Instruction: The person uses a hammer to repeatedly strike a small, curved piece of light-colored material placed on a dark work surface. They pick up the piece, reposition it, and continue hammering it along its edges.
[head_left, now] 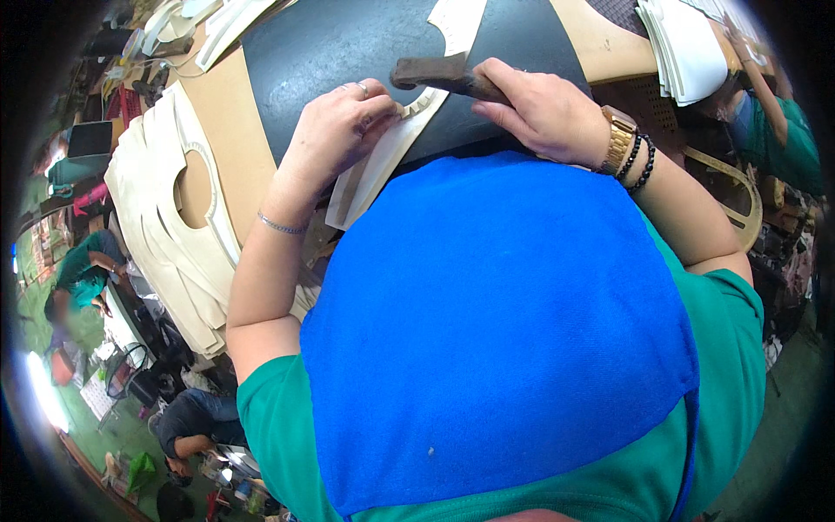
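My right hand (552, 113) is wrapped round the handle of a dark, worn hammer (430, 70). Its head is raised a little to the right of my left hand (344, 126), over the curved edge of a cream leather piece (387, 161). That edge has small notches and appears folded over. The fingers of my left hand are pinched together on the edge of the piece. Beneath it lies a dark, smooth work mat (335, 52). A second cream piece (458, 22) rests at the mat's far side, beyond the hammer.
Overlapping cream cut pieces (152, 174) with curved cut-outs are piled on the left. At the far right stands a stack of white sheets (683, 56). Co-workers sit at both sides, one with a green sleeve (787, 148) on the right.
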Motion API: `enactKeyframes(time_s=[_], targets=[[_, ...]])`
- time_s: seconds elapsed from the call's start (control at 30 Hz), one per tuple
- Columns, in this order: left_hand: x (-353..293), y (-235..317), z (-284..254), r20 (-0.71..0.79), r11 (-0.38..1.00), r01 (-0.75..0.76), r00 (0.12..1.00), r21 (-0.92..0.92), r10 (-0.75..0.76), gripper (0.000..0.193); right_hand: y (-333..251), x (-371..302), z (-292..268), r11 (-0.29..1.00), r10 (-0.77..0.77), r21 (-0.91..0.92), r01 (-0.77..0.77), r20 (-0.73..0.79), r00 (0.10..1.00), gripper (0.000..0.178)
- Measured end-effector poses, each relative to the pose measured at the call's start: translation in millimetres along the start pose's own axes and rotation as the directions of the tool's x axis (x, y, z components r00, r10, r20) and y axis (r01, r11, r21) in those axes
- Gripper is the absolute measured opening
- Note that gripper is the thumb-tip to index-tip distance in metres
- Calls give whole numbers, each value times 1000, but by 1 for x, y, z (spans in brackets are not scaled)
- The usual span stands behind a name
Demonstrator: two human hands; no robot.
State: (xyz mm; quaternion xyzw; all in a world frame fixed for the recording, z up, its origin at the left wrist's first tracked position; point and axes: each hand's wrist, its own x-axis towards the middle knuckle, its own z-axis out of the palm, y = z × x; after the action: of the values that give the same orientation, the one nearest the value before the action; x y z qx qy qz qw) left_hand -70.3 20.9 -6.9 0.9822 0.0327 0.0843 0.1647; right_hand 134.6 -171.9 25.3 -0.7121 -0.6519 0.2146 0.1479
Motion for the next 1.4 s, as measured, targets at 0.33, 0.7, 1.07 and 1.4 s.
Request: enactKeyframes(time_s=[0.33, 0.7, 1.07, 1.4], targets=[[-4, -22, -3, 38, 992, -21, 999, -128, 26, 8, 1, 4, -2, 999, -9, 32, 7, 55, 998, 32], [-22, 8, -7, -27, 987, -58, 998, 148, 63, 17, -11, 13, -11, 994, 107, -48, -99, 237, 966, 29], [-41, 19, 25, -296, 978, 210, 933, -11, -204, 15, 6, 30, 14, 983, -143, 107, 146, -40, 989, 33], [-10, 14, 36, -368, 914, 402, 842, -62, -395, 28, 17, 22, 0, 996, 58, 64, -58, -2, 998, 30]])
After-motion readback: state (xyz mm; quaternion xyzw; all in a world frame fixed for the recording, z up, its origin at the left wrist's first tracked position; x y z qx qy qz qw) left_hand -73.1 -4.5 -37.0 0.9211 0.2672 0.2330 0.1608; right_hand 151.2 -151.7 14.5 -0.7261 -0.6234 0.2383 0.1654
